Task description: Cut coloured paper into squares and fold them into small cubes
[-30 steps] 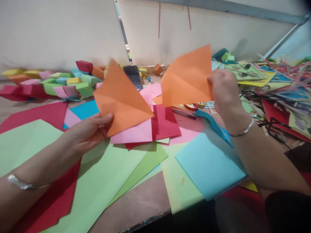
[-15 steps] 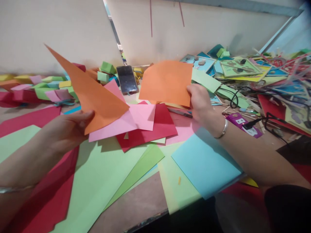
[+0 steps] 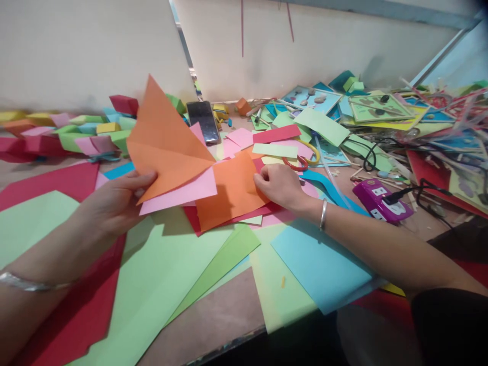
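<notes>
Paper in both our hands, the right piece lowered since the earlier frame.
Our left hand (image 3: 124, 201) pinches a creased orange sheet (image 3: 168, 142), pink paper (image 3: 183, 193) showing beneath; our right hand (image 3: 280, 185), fingers curled closed, grips an orange square (image 3: 229, 190) now over the red paper (image 3: 190, 216), uncovering the scissors (image 3: 295, 162).
</notes>
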Demonstrator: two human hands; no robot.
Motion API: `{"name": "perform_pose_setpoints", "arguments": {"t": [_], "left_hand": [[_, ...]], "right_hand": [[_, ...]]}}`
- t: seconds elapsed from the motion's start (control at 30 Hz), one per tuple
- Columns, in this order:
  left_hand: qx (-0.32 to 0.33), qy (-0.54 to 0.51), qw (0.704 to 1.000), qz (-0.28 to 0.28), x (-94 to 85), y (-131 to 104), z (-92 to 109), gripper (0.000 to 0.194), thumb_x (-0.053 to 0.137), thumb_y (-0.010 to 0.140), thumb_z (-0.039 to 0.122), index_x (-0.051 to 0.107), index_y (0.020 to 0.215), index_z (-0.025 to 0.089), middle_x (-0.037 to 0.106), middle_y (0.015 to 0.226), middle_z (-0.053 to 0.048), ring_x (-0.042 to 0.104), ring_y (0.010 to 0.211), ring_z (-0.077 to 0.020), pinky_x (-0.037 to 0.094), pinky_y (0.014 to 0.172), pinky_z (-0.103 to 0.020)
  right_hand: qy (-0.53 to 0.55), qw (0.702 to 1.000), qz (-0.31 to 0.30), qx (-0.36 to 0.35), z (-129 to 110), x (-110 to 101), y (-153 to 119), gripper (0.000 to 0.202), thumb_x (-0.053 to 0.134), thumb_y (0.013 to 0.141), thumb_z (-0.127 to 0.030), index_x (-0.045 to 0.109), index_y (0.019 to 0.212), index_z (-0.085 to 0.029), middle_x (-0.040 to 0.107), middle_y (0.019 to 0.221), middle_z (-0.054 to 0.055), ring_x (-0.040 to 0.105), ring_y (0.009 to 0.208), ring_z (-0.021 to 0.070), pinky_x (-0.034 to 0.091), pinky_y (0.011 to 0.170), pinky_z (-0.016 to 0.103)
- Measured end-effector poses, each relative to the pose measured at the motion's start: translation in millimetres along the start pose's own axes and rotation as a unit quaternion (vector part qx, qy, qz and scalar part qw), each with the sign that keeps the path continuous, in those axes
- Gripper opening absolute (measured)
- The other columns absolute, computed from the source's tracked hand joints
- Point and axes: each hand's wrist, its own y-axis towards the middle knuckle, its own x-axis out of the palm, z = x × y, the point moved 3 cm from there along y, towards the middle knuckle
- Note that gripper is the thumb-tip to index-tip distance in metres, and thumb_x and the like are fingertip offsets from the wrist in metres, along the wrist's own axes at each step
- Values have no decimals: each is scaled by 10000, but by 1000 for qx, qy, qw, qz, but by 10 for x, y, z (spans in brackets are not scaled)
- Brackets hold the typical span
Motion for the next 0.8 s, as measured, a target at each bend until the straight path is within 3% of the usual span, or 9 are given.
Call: {"name": "perform_pose_setpoints", "arguments": {"t": [0.13, 0.27, 0.37, 0.43, 0.53, 0.6, 0.7, 0.8], "left_hand": [[-73, -15, 997, 10, 60, -45, -38, 222, 525, 828, 1, 680, 905, 141, 734, 752, -27, 661, 533, -116, 594, 529, -185], [-53, 26, 998, 2, 95, -92, -75, 217, 588, 764, 6, 678, 898, 151, 732, 800, -42, 675, 600, -130, 585, 541, -192], [-25, 112, 993, -26, 89, -122, -115, 192, 706, 730, 113, 692, 915, 164, 706, 822, -44, 658, 674, -144, 549, 535, -183], [46, 242, 969, -26, 68, -128, -86, 307, 739, 742, 264, 681, 1030, 176, 688, 895, -52, 647, 762, -171, 531, 572, -211], [175, 444, 879, 10, 39, -105, 12, 529, 613, 804, 454, 592, 1223, 132, 655, 1051, -120, 629, 900, -249, 532, 711, -330], [205, 512, 834, 4, 39, -75, 47, 602, 526, 824, 503, 561, 1252, 81, 636, 1115, -176, 627, 950, -299, 527, 776, -402], [183, 545, 816, -52, 73, -70, 22, 650, 444, 836, 539, 547, 1275, 71, 648, 1159, -202, 625, 1047, -347, 511, 882, -473], [161, 532, 826, -91, 111, -144, -45, 703, 437, 809, 579, 525, 1334, 120, 623, 1295, -199, 601, 1157, -359, 481, 974, -504]], "right_hand": [[-12, 1000, -16, -13, 0, 8, -2, 378, 467, 893, -317, 367, 545, -207, 435, 567, 1, 351, 536, 128, 192, 543, 304], [-23, 999, -22, -30, -1, -21, 7, 465, 463, 936, -434, 359, 544, -207, 430, 563, 2, 362, 541, 131, 183, 547, 306], [-29, 999, -15, -19, 18, -69, 22, 449, 433, 962, -418, 393, 568, -206, 456, 586, 10, 401, 571, 141, 192, 556, 307], [-27, 999, 5, -19, 41, -112, 32, 411, 413, 973, -379, 419, 600, -205, 475, 605, 11, 409, 581, 143, 200, 560, 306], [-21, 999, 17, -22, 87, -165, 27, 359, 414, 979, -376, 478, 672, -200, 538, 660, 25, 444, 606, 151, 222, 569, 300], [-23, 1000, 0, -19, 103, -177, 3, 318, 437, 976, -408, 534, 763, -192, 596, 726, 48, 499, 655, 171, 246, 579, 297], [-49, 998, -30, -30, 64, -151, -65, 306, 443, 980, -442, 576, 901, -179, 650, 819, 91, 564, 736, 217, 273, 590, 302], [-57, 994, -46, -86, -46, -81, -148, 281, 460, 985, -398, 593, 1016, -153, 679, 944, 133, 607, 852, 258, 333, 637, 314]]}}
